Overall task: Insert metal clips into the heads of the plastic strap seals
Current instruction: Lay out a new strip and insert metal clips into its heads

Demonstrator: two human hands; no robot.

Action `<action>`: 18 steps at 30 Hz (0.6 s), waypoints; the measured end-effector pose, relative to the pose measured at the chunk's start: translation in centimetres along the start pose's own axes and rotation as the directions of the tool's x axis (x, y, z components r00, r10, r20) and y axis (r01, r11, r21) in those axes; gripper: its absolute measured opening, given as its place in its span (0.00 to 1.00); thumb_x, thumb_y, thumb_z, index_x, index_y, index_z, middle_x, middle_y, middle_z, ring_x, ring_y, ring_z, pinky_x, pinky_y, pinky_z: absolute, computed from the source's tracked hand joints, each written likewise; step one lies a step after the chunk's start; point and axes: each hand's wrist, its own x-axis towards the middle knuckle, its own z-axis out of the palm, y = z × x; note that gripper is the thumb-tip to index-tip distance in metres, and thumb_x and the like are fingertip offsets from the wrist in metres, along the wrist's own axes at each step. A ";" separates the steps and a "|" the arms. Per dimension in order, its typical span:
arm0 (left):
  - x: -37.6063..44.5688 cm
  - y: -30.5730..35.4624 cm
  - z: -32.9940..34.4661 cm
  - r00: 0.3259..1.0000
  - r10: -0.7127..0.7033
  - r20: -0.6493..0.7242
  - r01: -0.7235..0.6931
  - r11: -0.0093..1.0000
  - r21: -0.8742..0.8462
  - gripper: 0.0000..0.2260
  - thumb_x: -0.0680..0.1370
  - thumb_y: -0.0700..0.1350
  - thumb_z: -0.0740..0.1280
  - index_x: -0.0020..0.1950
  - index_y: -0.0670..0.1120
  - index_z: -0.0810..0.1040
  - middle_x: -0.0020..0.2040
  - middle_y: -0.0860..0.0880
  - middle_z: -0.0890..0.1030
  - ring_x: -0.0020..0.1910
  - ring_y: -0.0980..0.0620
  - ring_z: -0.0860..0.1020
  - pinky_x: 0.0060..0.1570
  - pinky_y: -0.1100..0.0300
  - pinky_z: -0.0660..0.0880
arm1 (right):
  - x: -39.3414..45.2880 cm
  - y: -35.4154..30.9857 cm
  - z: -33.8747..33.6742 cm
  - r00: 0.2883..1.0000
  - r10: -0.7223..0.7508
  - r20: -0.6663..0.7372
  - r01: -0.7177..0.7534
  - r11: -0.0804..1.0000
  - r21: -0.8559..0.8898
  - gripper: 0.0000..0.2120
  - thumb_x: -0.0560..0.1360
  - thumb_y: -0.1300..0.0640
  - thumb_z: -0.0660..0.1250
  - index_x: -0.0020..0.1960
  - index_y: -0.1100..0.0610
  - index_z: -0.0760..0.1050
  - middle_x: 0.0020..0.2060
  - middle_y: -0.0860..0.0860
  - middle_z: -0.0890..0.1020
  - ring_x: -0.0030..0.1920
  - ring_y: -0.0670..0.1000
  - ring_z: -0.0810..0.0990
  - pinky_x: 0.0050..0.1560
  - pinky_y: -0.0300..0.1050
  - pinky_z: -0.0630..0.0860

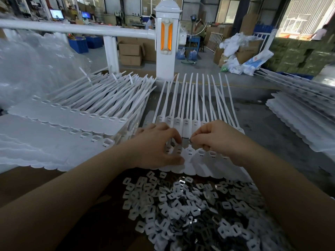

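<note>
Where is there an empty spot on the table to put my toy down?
Bare grey table shows between the fanned strap seals in the middle and the white stack on the right. Brown board lies bare at the near left. The metal clips crowd the front, and both hands work mid-table.

No readable text, label, brand, number or sign appeared anywhere in the view. Two monitors [56,13] in the far background glowed blue, but whatever was on them was too small and blurred to make out. The cardboard boxes [130,53] on the floor showed no legible printing. A white bag [257,61] in the heap to the right carried blue markings that could not be read.
</note>
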 end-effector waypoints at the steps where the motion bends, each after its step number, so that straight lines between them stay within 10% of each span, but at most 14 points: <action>1: 0.0 -0.1 0.1 1.000 -0.011 -0.012 0.012 0.999 0.043 0.25 0.66 0.74 0.60 0.58 0.64 0.69 0.60 0.57 0.69 0.62 0.54 0.65 0.61 0.51 0.59 | 0.0 0.0 -0.1 1.000 0.018 -0.012 -0.019 0.999 -0.036 0.05 0.72 0.58 0.71 0.40 0.56 0.83 0.36 0.53 0.84 0.31 0.47 0.75 0.26 0.37 0.70; 10: 0.2 -1.0 -0.1 0.996 -0.072 0.043 0.063 0.983 0.174 0.23 0.64 0.78 0.54 0.50 0.66 0.63 0.54 0.56 0.66 0.57 0.53 0.64 0.63 0.48 0.58 | 0.3 0.3 -1.0 0.994 0.107 0.001 -0.105 0.979 -0.176 0.11 0.72 0.58 0.69 0.47 0.67 0.81 0.30 0.54 0.77 0.22 0.45 0.68 0.20 0.32 0.65; 18: 0.2 -1.3 -0.2 0.996 -0.069 0.057 0.062 0.991 0.118 0.23 0.65 0.77 0.57 0.51 0.65 0.65 0.54 0.56 0.67 0.58 0.53 0.65 0.63 0.49 0.58 | 0.2 0.4 -0.8 0.995 0.079 0.053 -0.063 0.964 -0.259 0.05 0.74 0.61 0.68 0.41 0.59 0.82 0.44 0.51 0.84 0.31 0.45 0.76 0.23 0.34 0.69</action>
